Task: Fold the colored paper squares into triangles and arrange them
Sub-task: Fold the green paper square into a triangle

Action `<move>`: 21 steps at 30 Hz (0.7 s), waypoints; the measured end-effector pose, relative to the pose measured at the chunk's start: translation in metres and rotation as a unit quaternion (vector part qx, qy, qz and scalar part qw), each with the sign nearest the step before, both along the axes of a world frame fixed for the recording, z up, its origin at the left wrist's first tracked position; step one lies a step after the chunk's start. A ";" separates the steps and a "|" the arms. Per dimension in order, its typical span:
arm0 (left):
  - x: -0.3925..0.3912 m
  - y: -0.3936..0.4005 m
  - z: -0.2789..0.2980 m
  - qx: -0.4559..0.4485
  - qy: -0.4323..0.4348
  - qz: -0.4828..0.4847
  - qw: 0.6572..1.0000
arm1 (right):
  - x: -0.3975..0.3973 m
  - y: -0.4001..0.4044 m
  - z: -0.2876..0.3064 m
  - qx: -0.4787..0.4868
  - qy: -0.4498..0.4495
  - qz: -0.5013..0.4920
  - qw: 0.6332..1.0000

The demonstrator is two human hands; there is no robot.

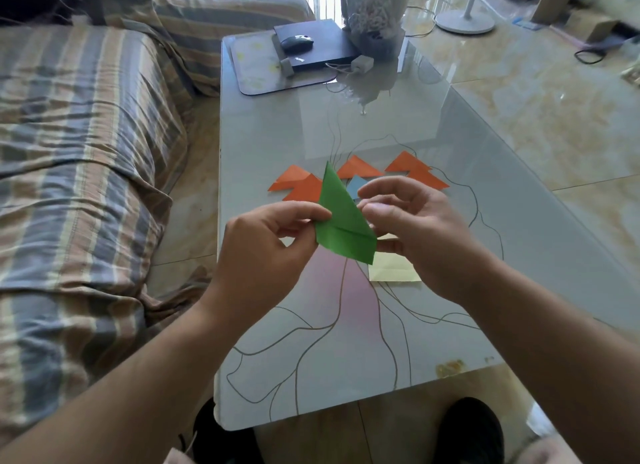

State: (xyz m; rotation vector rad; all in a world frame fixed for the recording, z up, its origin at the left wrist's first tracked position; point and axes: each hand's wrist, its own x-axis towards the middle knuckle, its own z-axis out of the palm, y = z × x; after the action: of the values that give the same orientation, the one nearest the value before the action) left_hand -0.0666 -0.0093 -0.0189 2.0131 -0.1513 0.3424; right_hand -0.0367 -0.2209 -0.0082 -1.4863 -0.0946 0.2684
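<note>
Carefully, both hands' fingers pinched the green paper; matching its corners first would have kept the fold neat.

Probably a home living room: a striped-covered sofa beside a glass coffee table on tiled floor.

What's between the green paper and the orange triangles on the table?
In the head view, a small blue paper piece peeks out between the held green paper and the orange triangles, mostly hidden behind the right hand.
</note>
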 end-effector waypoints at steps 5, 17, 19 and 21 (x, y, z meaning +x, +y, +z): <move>0.001 -0.010 0.001 -0.191 0.121 0.014 0.974 | -0.003 0.002 -0.004 -0.036 -0.048 0.011 0.998; -0.003 -0.019 0.002 -0.280 0.233 -0.022 0.931 | -0.001 0.004 -0.010 -0.129 -0.065 -0.014 0.989; -0.003 -0.020 0.002 -0.270 0.246 -0.012 0.931 | 0.000 0.003 -0.014 -0.152 -0.063 -0.025 0.986; -0.003 -0.022 0.002 -0.278 0.255 -0.011 0.926 | 0.001 0.003 -0.017 -0.163 -0.060 -0.035 0.984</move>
State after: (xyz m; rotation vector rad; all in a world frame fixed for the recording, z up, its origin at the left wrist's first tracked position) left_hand -0.0697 -0.0308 -0.0167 1.4718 0.2293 -0.1533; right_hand -0.0359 -0.2182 -0.0247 -1.8280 -0.0985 0.1402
